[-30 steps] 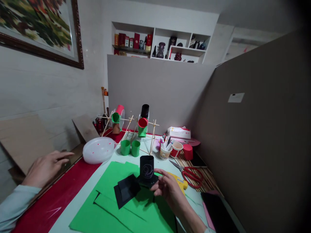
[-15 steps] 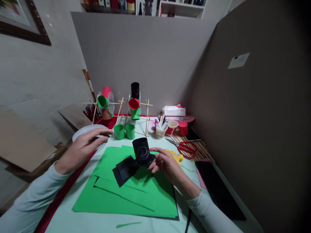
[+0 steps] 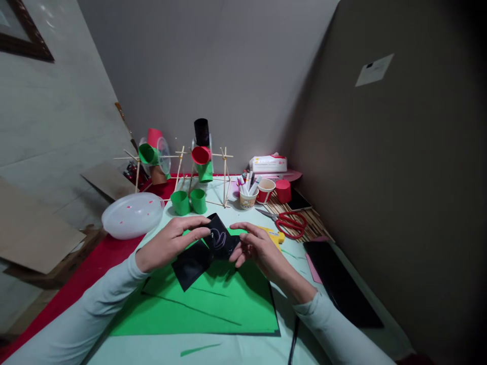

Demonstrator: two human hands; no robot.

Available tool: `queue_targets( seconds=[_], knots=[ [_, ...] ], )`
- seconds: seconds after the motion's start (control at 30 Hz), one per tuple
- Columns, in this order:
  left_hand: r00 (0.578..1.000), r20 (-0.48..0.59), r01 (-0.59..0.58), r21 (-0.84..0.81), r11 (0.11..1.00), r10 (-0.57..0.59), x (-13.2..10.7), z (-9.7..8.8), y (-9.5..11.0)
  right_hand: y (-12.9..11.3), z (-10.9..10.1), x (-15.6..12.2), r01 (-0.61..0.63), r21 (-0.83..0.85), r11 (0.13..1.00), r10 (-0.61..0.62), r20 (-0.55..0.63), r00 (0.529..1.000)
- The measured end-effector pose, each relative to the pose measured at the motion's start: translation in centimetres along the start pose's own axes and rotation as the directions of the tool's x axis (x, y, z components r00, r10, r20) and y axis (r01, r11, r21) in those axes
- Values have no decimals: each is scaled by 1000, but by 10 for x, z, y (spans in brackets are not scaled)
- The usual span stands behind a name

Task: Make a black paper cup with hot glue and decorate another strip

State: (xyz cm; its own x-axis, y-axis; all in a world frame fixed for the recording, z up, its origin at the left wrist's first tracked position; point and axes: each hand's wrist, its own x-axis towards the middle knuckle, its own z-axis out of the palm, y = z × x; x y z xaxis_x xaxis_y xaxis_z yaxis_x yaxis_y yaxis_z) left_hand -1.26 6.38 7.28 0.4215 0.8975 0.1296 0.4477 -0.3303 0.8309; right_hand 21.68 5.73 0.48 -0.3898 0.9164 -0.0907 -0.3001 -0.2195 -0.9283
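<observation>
Our left hand (image 3: 168, 244) moves in to the black tube (image 3: 218, 238), its grip unclear; our right hand (image 3: 263, 249) pinches its base (image 3: 235, 243) over green paper (image 3: 205, 317). Steadying seems underway; next needs gentle pressure.

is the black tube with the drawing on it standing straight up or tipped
Tipped: the black tube leans, its upper end toward the left hand, its lower end toward the right hand.

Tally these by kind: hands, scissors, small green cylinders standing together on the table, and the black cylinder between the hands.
Hands, left and right: 2
Scissors: 1
Green cylinders: 2
Black cylinder: 1
Total: 6
</observation>
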Motion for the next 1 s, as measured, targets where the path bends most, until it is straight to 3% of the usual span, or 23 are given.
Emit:
queue_targets(
  seconds=[0.2, 0.33, 0.43, 0.6, 0.8, 1.0],
  knots=[
    [987, 110, 148, -325, 934, -119, 7, 10, -11, 0, -3, 2, 108, -49, 993, -111, -59, 992],
    [975, 118, 223, -568, 793, -189, 8, 19, -19, -3, -6, -1, 252, -171, 952, -275, -128, 953],
    [968, 104, 234, -692, 683, -227, 5, 23, -24, -6, -5, -5, 302, -276, 912, -343, -113, 932],
    [955, 132, 260, -806, 532, -267, 1, 27, -23, -8, 0, -8, 286, -356, 890, -311, -12, 950],
    [928, 226, 329, -871, 365, -296, 0, 31, -14, -4, -1, -4, 276, -401, 874, -298, 8, 955],
    [921, 270, 352, -885, 304, -279, -2, 37, -12, 2, 3, -12, 215, -504, 837, -250, -3, 968]
  ],
)
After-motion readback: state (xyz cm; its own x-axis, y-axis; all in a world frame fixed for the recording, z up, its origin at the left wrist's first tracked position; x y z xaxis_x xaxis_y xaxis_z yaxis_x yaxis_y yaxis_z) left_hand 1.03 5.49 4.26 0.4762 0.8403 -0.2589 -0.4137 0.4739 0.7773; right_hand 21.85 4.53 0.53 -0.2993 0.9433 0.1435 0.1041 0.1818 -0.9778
